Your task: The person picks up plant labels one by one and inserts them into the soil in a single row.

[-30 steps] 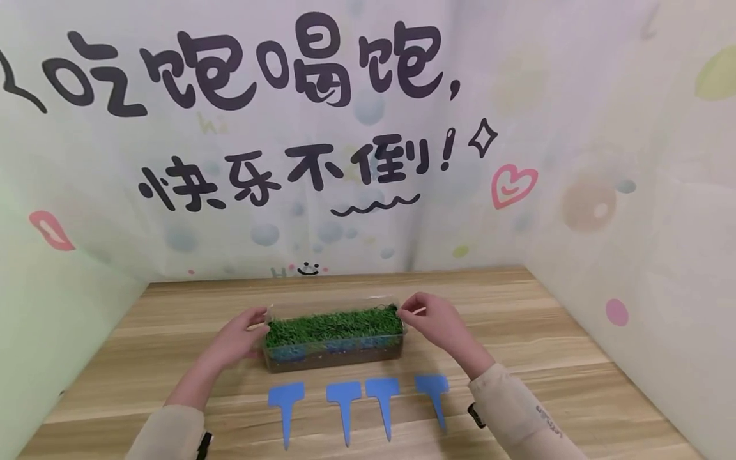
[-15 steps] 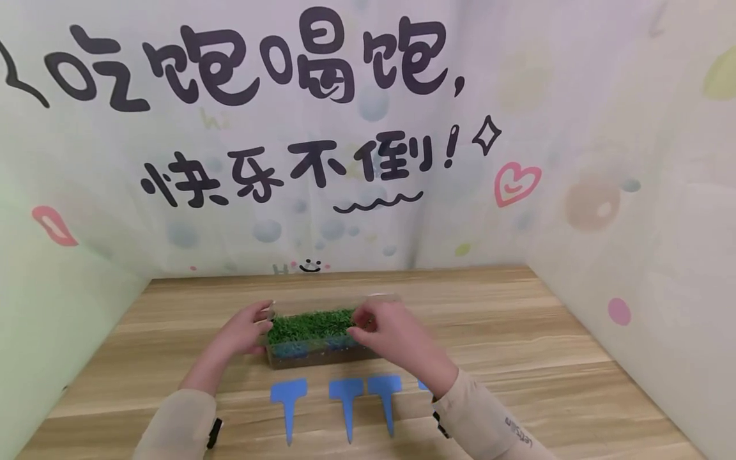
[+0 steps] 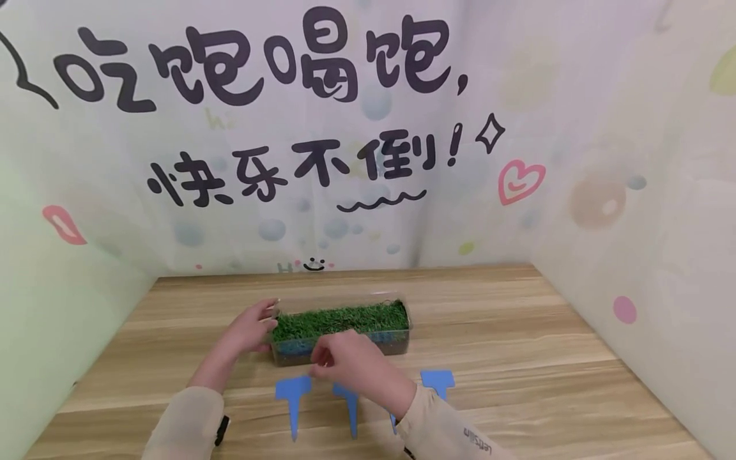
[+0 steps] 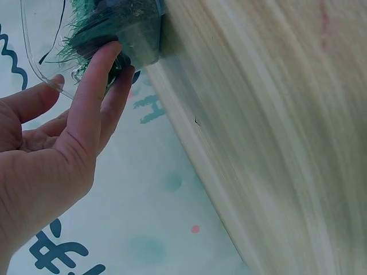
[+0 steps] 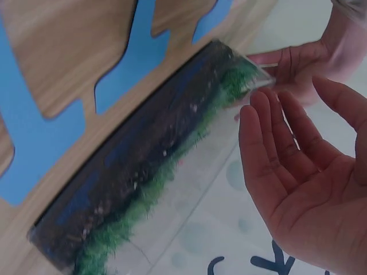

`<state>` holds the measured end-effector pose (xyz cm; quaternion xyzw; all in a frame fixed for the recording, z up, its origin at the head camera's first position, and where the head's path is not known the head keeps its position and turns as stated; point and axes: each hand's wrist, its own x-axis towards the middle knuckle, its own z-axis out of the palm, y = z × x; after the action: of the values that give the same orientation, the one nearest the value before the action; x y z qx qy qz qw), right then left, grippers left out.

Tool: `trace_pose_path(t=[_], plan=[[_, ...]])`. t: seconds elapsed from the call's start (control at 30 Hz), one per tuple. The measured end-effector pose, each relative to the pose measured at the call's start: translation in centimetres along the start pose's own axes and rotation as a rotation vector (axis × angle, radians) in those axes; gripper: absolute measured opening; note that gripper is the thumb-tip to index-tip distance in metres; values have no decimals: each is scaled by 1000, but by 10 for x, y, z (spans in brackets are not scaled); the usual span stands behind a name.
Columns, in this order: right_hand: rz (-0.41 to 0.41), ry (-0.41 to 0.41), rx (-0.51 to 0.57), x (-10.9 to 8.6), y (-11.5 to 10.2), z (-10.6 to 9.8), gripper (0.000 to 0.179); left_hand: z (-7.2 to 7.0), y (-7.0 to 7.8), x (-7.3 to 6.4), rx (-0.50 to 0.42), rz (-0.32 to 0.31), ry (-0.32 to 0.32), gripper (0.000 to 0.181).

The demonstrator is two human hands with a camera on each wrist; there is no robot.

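Note:
A clear plastic box (image 3: 397, 345) filled with dark soil and topped with green grass (image 3: 328, 319) stands on the table. My left hand (image 3: 247, 331) rests at its left end, fingers extended against the wall, the thumb at the rim in the left wrist view. My right hand (image 3: 353, 361) hovers over the box's front edge, palm bare and fingers loosely bent, as the right wrist view (image 5: 304, 166) shows. In front lie several blue T-shaped plant labels (image 3: 293, 388), stems towards me. The right hand and sleeve partly cover the middle ones.
The wood-grain table (image 3: 517, 358) runs back to a white printed backdrop (image 3: 259, 243) with black lettering. Similar pale walls (image 3: 632, 211) close off both sides. Blue patches show through the box's front wall.
My right hand has left the box's right end and swept leftwards and nearer across its front. The left hand stays at the left end. The view has shifted slightly.

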<state>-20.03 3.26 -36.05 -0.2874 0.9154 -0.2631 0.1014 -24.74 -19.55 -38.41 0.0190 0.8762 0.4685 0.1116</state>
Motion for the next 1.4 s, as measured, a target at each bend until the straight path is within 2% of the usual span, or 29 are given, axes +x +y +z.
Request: trace_pose_path(t=[0.23,0.37,0.5,0.73,0.83,0.97,1.03,1.13,1.27,1.4], plan=[[-26,-48,-89,5,-5,20,9,1,1,-1,-13,2,14,55],[-36,-64,-87,6,-5,29,9,1,0,-1,-26,8,12,55],[-21,-80,-78,7,-4,36,10,1,-1,-1,-37,16,5,56],[5,-114,-122,9,-4,49,15,-1,-2,-2,-34,5,-16,57],[7,-77,-216,10,-7,58,28,-2,-3,-2,-39,1,-27,57],[-4,5,-436,10,-14,71,56,-3,-4,-2,-50,6,-37,57],[9,29,-540,12,-18,76,61,-3,-4,-3,-51,6,-40,57],[41,49,-662,15,-25,83,54,-4,-4,-3,-53,6,-44,57],[69,71,-758,19,-30,88,36,-5,-4,-3,-57,10,-48,57],[88,73,-774,19,-31,89,18,-5,-4,-2,-63,6,-54,58]])
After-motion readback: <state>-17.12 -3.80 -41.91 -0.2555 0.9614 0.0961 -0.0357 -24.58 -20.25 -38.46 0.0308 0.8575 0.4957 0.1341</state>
